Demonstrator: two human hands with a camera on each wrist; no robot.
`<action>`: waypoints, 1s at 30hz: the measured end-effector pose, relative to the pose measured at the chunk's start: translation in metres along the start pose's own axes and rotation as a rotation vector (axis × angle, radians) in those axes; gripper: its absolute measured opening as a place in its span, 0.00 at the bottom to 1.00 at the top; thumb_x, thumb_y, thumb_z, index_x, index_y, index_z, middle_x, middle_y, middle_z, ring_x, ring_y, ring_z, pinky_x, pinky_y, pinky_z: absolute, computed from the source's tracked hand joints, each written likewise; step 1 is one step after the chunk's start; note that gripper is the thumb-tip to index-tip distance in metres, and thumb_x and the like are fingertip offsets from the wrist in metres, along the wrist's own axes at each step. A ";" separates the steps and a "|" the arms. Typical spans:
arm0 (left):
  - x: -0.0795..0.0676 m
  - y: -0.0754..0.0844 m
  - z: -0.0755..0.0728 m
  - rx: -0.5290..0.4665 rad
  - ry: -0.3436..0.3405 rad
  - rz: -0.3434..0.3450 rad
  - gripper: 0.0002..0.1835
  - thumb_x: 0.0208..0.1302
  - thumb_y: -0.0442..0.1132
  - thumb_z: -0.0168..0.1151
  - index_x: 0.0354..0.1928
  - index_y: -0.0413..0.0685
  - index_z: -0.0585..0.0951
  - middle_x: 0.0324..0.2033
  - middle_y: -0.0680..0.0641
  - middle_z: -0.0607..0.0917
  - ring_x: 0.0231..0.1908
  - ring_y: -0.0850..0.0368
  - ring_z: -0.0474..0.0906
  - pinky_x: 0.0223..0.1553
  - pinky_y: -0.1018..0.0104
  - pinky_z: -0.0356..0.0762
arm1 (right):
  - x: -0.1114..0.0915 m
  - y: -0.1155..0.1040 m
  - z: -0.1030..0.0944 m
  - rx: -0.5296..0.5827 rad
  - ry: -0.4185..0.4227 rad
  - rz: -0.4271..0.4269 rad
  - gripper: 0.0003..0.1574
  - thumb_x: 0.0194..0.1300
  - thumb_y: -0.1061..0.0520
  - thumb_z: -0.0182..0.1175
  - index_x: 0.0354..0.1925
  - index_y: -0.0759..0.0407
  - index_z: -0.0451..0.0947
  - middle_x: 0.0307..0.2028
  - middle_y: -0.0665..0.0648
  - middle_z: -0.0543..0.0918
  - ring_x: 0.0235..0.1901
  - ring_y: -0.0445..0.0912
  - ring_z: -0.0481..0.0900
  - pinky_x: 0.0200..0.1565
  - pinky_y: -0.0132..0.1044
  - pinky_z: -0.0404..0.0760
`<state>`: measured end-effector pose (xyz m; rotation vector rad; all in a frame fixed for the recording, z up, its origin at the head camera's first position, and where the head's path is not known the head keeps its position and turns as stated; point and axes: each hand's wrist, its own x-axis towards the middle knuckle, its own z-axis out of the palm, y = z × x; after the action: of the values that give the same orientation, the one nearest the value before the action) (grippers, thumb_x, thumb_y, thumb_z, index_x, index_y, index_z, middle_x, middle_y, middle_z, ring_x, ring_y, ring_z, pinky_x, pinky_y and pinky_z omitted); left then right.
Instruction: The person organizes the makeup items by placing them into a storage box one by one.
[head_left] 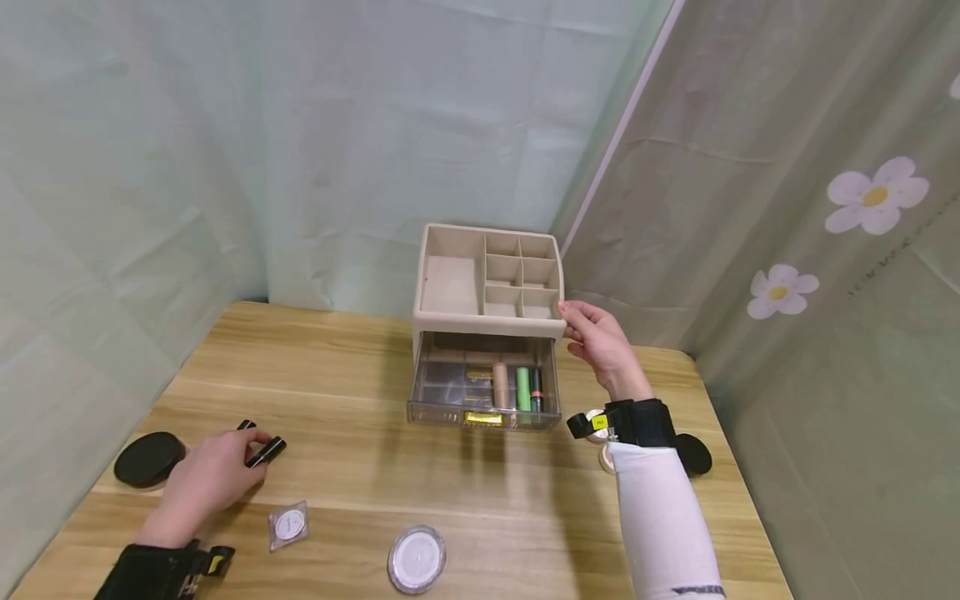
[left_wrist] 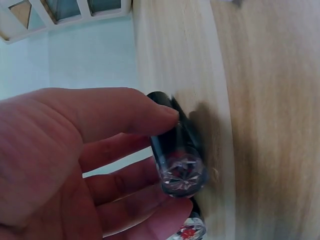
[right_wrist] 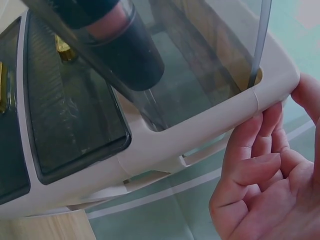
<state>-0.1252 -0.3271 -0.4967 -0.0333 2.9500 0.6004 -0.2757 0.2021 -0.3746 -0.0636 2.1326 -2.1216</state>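
Observation:
At the left of the table, my left hand (head_left: 212, 477) pinches a black lipstick tube (left_wrist: 167, 142) between thumb and fingers; its end is clear and faceted. A second black tube (left_wrist: 192, 229) with a red pattern in its end lies by my lower fingers, partly hidden. My right hand (head_left: 600, 337) grips the right front corner of a beige cosmetics organizer (head_left: 489, 320), thumb at the top edge and fingers against the side. Its top clear drawer (head_left: 442, 414) is pulled out and holds a pink tube (head_left: 500, 385), a green tube (head_left: 522, 388) and a dark tube (head_left: 536, 390).
A round black case (head_left: 150, 459) lies left of my left hand. Nearer the front are a small square clear case (head_left: 288, 525) and a round clear-rimmed case (head_left: 417, 559). Another black round item (head_left: 693, 455) is beside my right sleeve. Curtains (head_left: 420, 125) hang behind the table.

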 end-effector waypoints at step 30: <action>-0.020 0.156 -0.062 -0.579 0.470 0.324 0.30 0.60 0.26 0.76 0.65 0.44 0.80 0.33 0.46 0.85 0.27 0.66 0.83 0.28 0.76 0.79 | 0.003 -0.003 0.000 -0.058 0.026 0.004 0.22 0.77 0.44 0.66 0.56 0.58 0.79 0.37 0.48 0.84 0.36 0.40 0.79 0.34 0.30 0.74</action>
<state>-0.1205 -0.2082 -0.3773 0.2897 3.1011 1.6831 -0.2786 0.2013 -0.3722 -0.0373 2.2064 -2.0696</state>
